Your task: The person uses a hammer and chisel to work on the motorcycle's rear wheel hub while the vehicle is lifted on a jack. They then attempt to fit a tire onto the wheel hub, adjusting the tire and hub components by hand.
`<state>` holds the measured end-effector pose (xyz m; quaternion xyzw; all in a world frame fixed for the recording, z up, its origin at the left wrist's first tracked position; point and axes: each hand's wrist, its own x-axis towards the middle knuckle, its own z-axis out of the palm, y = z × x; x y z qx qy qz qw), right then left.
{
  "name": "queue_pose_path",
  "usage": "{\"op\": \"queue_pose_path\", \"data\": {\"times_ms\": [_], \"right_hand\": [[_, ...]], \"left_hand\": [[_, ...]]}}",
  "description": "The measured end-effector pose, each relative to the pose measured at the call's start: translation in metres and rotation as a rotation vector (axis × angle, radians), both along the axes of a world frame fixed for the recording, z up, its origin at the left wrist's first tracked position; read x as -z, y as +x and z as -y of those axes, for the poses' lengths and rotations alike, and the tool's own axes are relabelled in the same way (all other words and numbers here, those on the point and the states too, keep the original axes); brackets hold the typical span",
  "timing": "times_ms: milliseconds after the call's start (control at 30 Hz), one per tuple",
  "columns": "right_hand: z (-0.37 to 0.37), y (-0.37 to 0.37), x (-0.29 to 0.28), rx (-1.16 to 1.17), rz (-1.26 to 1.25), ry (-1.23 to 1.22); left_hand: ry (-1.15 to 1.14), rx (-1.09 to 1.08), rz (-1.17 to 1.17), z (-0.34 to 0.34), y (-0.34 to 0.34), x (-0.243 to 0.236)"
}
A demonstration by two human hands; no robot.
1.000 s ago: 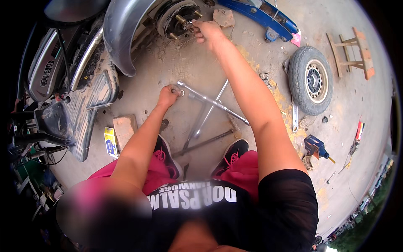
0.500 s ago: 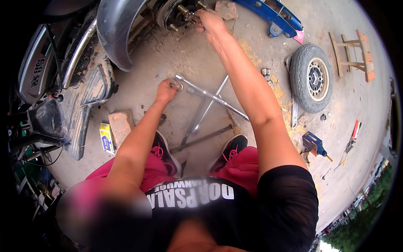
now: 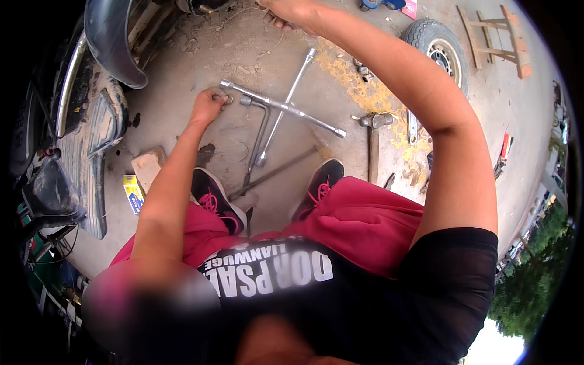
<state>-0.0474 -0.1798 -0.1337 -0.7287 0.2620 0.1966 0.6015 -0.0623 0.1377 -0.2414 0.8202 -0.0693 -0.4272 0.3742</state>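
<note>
Near the floor, my left hand (image 3: 210,106) is closed, with a small metal ring (image 3: 229,100) pinched at its fingertips. Just to the right lie a chrome four-way lug wrench (image 3: 285,108) and a dark L-shaped wrench (image 3: 265,115). My right hand (image 3: 285,14) reaches far forward to the top edge of the picture, which cuts it off. Its visible fingers are curled, and whatever they hold is out of sight. To its left a brass-coloured stud (image 3: 207,10) shows below the mostly cropped wheel hub.
A grey fender (image 3: 112,45) and muddy footboard (image 3: 103,131) stand at left. Beside my left forearm are a brick (image 3: 148,165) and a yellow-blue box (image 3: 133,193). On the right are a hammer (image 3: 373,146), a spare wheel (image 3: 439,53) and a wooden stool (image 3: 496,36).
My view has shifted, so the floor objects sit higher and farther left. My right hand has come away from the hub's studs, toward the right. The left hand stays beside the lug wrench.
</note>
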Motion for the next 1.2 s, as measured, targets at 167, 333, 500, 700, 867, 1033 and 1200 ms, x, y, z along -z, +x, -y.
{"op": "queue_pose_path", "data": {"times_ms": [167,333,500,700,867,1033,1200], "right_hand": [[0.039,-0.161,-0.043,-0.64,0.024,-0.489],[0.026,-0.317,-0.008,-0.369,-0.27,-0.424],[-0.008,-0.398,0.024,0.084,-0.399,-0.673],[-0.014,-0.417,0.046,0.244,-0.371,-0.779],[0.005,-0.416,0.062,0.164,-0.425,-0.682],[0.0,-0.415,0.068,0.165,-0.407,-0.715],[0.002,-0.421,0.073,0.163,-0.359,-0.732]], "left_hand": [[0.033,0.133,0.201,0.003,-0.012,-0.002],[-0.005,0.555,0.625,0.023,-0.076,-0.047],[0.037,1.114,0.331,0.027,-0.18,-0.046],[0.125,1.092,0.145,0.048,-0.204,-0.031],[-0.114,0.714,-0.188,0.066,-0.161,-0.062],[-0.468,0.182,-0.63,0.111,-0.05,-0.203],[-1.029,0.08,-0.275,0.106,0.02,-0.295]]}}
